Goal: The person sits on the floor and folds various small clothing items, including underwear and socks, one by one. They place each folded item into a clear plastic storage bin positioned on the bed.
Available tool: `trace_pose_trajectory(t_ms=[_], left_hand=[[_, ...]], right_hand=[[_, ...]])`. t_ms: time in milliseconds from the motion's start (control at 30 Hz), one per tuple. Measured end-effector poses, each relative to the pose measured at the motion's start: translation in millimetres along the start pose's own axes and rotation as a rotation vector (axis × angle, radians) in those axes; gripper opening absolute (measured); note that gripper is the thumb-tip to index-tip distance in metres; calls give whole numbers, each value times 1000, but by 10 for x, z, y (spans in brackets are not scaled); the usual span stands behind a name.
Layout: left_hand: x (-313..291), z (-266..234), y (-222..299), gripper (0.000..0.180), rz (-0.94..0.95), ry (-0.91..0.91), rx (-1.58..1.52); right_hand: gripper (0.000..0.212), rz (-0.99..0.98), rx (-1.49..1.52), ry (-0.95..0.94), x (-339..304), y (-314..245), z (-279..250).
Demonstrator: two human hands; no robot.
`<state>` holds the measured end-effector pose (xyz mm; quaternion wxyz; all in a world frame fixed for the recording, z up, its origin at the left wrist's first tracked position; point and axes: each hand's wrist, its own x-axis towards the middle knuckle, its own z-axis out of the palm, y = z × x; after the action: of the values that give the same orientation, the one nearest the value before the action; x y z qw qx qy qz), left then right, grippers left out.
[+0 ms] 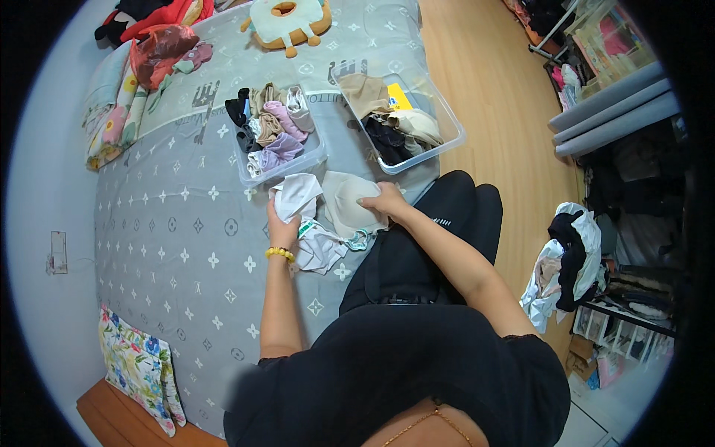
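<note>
On the bed, my left hand point(281, 223) is closed on a white cloth garment point(298, 195), which stands up above the fingers. My right hand point(386, 201) grips the edge of a cream garment point(348, 205) with a smooth, rounded, cup-like shape, its thumb on top. Between and below the hands lies a crumpled white cloth point(320, 249) with green trim. A teal-and-white looped strip point(359, 240) rests by its right end. Whether these white pieces are joined I cannot tell.
Ahead, a clear plastic box point(322, 155) holds rolled clothes in several colours. Right of it, another clear box point(454, 138) holds beige and black garments and a yellow card point(398, 97). A plush cushion point(287, 26) lies farther back. Clothes fill a white bag point(588, 238) at right.
</note>
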<state>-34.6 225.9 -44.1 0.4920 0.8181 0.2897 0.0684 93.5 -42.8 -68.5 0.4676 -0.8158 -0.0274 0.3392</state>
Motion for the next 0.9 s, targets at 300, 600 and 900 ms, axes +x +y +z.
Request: trace_pose_trajectory(t_ms=[300, 600, 900], left_hand=[[-270, 240, 363, 51, 617, 261, 492], [-716, 645, 1489, 54, -253, -651, -1315], [-405, 776, 1723, 47, -120, -580, -1508]], right_hand=[[44, -282, 459, -53, -599, -580, -252], [41, -481, 823, 44, -1120, -1056, -662], [66, -413, 951, 77, -1074, -947, -655]])
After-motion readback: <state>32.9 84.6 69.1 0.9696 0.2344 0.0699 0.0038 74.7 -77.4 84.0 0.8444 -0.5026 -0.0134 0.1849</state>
